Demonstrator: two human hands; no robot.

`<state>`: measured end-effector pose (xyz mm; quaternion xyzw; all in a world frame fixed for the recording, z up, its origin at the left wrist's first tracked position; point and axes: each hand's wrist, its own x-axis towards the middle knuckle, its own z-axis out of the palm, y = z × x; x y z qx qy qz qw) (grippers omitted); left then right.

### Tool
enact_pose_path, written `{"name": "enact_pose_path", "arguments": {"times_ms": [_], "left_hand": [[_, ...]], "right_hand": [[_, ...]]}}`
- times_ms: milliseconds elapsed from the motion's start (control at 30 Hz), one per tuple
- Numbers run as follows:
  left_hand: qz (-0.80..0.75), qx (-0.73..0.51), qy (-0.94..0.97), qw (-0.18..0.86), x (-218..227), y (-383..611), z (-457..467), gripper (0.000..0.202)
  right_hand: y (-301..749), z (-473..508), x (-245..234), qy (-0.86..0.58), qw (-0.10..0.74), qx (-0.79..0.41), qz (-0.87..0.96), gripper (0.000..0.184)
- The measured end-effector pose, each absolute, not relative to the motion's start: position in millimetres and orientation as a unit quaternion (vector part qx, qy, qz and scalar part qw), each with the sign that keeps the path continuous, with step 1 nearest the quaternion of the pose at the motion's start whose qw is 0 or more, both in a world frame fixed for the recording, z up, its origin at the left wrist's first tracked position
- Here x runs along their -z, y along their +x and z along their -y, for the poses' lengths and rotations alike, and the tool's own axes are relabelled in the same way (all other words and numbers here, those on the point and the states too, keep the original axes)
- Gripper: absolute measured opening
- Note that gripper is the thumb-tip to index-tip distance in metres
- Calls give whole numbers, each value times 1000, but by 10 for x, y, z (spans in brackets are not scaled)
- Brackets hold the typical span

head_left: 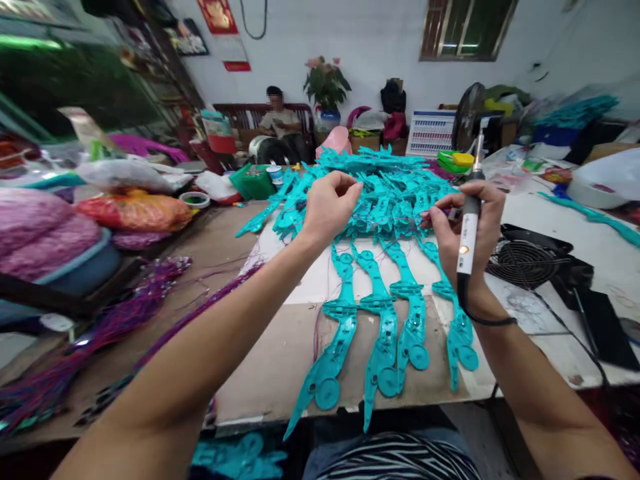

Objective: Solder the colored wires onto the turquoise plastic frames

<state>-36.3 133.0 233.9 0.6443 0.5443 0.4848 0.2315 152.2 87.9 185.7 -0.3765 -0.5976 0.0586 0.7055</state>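
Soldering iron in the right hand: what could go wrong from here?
The soldering iron shows a lit light, so its tip is probably hot and could burn the left hand if they meet. Its cord bends past the right wrist and might snag. The turquoise pile lies close by; a stray touch might mark it.

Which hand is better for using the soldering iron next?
Probably the right hand: it holds the soldering iron near the pile of turquoise pieces. The tip points up, though, so it would likely need turning. The left hand is pinched, without the iron.
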Motion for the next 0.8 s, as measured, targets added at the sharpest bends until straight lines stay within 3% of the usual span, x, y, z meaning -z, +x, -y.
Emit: {"name": "enact_pose_path", "arguments": {"times_ms": [167,233,400,500,600,667,800], "left_hand": [[-424,-389,694,432,-2462,-125,-745,45],[-407,-390,684,462,-2532,-20,-643,51],[-431,-443,655,435,-2758,106,-573,22],[-446,-412,648,460,-2847,50,-493,22],[-450,-383,681,432,-2824,-77,-386,24],[-464,-385,691,400,-2737,-198,-322,21],[-488,-393,623,468,-2376,-537,-226,21]], "right_hand": [[1410,-815,-2000,-355,720,-11,597,29],[1296,-705,-1981,-324,723,-6,610,26],[1243,-387,-1961,-313,644,10,698,32],[1361,-355,-2040,-237,689,13,685,36],[1428,-468,-2017,-176,722,-125,657,54],[1423,-528,-1880,-189,668,-272,666,67],[1453,-414,-1505,-261,515,-509,638,54]]}}
